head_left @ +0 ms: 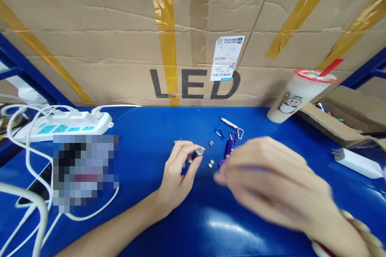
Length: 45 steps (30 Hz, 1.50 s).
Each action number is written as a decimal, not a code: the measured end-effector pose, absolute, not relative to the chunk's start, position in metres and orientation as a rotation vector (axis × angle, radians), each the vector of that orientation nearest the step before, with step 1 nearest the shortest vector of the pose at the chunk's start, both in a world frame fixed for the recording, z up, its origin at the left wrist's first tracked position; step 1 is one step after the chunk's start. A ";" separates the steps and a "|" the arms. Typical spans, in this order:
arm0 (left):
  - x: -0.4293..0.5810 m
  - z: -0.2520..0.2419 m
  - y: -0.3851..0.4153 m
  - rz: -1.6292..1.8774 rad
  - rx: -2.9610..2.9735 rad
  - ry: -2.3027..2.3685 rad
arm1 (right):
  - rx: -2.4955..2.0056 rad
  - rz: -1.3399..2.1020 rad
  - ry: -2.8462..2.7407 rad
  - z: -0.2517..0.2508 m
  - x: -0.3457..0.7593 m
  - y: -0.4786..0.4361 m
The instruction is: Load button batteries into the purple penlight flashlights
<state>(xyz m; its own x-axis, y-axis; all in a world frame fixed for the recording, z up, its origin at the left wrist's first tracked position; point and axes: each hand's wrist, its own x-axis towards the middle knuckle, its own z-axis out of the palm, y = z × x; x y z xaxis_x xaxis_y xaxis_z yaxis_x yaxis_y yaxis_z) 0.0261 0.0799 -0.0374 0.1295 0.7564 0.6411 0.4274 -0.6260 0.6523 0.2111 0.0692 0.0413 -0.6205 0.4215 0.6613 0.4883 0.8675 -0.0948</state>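
Your left hand (pixel 177 168) pinches a small purple flashlight body (pixel 197 152) by its silver end, held just above the blue table (pixel 144 144) near the middle. Your right hand (pixel 271 176) is motion-blurred over the table to its right; can't tell its grip. Small silver button cells (pixel 210 163) lie between the hands. Behind them: purple keychain flashlight (pixel 229 147), blue carabiner (pixel 219 133), silver keychain light (pixel 230 123). Glossy blue surface, cardboard wall (pixel 105 40) at the back printed "LED", with a white shipping label (pixel 226 58), text too small. Left: white power strip (pixel 60 126) with white cables (pixel 27 156). Right: drink cup (pixel 297 94) with red lid, cartoon figure; white charger (pixel 356 162); open cardboard box (pixel 346 120).
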 end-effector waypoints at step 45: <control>0.030 -0.046 0.063 0.901 1.850 1.131 | -1.556 0.640 -2.602 0.002 0.270 0.144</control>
